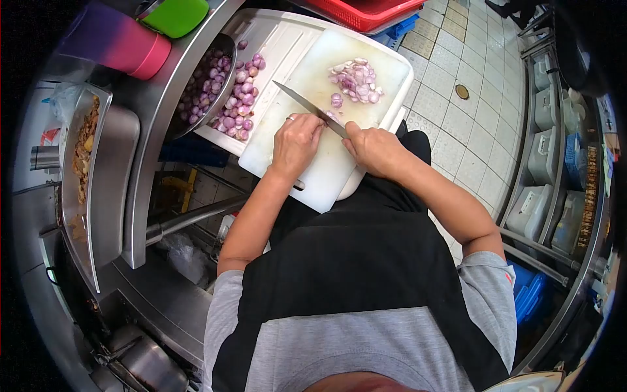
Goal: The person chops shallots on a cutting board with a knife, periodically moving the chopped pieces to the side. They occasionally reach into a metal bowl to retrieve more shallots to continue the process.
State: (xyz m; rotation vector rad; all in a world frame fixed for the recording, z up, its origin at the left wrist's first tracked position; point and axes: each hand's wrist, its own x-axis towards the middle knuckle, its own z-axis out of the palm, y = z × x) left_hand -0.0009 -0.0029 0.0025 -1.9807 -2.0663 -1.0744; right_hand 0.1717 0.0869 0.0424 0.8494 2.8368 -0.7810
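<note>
My right hand (375, 149) is wrapped round the handle of a kitchen knife (300, 100), whose long blade points to the upper left over a white cutting board (274, 134). Against the near side of the blade, the curled fingers of my left hand (297, 142) pinch a small shallot, mostly hidden by the fingertips. Just past the blade lies a purple cut piece (332, 116), with a shallot (336, 100) beyond it. A heap of sliced shallots (358, 80) rests on the far right of the board.
Whole peeled shallots (241, 98) lie left of the board, spilling beside a metal bowl (230, 68) full of more. A steel counter (145, 170) runs along the left, bearing a food tray (95, 124). A red basket (359, 14) stands beyond; shelves with bins (541, 153) line the right.
</note>
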